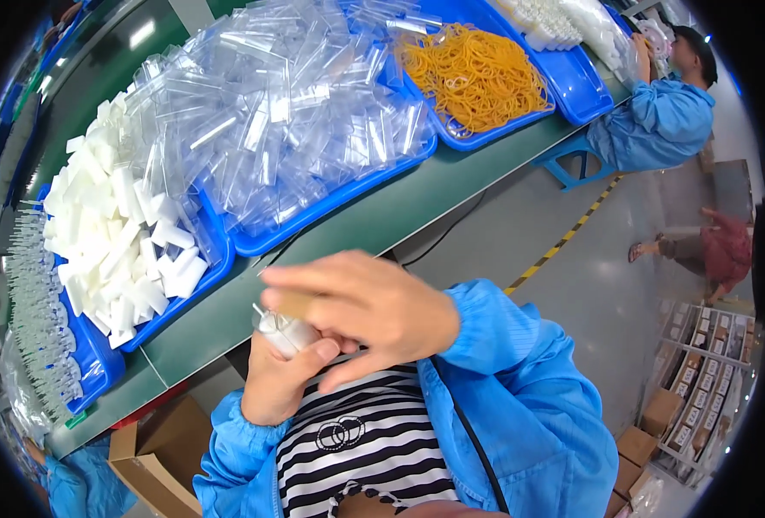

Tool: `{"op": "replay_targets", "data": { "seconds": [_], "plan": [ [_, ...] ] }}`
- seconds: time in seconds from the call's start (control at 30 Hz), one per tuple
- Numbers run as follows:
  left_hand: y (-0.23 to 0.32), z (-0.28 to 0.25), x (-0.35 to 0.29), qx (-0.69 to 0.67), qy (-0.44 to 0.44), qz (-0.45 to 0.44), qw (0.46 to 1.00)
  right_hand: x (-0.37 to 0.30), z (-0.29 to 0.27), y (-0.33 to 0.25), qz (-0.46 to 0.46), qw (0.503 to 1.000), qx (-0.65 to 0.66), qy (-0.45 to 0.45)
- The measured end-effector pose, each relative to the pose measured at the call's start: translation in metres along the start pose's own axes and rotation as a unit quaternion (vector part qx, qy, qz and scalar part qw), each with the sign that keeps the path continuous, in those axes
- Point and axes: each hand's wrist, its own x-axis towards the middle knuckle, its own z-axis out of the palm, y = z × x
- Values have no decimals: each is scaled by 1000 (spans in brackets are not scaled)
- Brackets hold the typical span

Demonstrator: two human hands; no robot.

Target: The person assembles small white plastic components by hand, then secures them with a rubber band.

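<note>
The left hand point(283, 375) is clamped around a small white tube point(280, 332), held close to the chest with its long axis tilted up-left. The right hand point(361, 306) lies over its top, fingers curled together, touching it.

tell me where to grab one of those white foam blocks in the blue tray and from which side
Probably by the two long flat faces, coming from above. The white foam blocks are small rectangular pieces heaped loosely in the blue tray, so the top ones lie exposed with their long sides free. Both hands are busy: the left hand holds a small clear piece, and the right hand is over it.
</note>
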Motion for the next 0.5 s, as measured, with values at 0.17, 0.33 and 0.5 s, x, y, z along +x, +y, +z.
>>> {"op": "replay_targets", "data": {
  "seconds": [0.17,0.33,0.5],
  "plan": [
    [7,2,1,150,50,78,984,-11,-102,57,157,938,-212,225],
    [12,0,2,128,84,80,985,-31,-174,130,172,868,-441,151],
    [17,3,6,181,140,115,967,-8,-194,134,145,881,-391,224]
  ]
}}
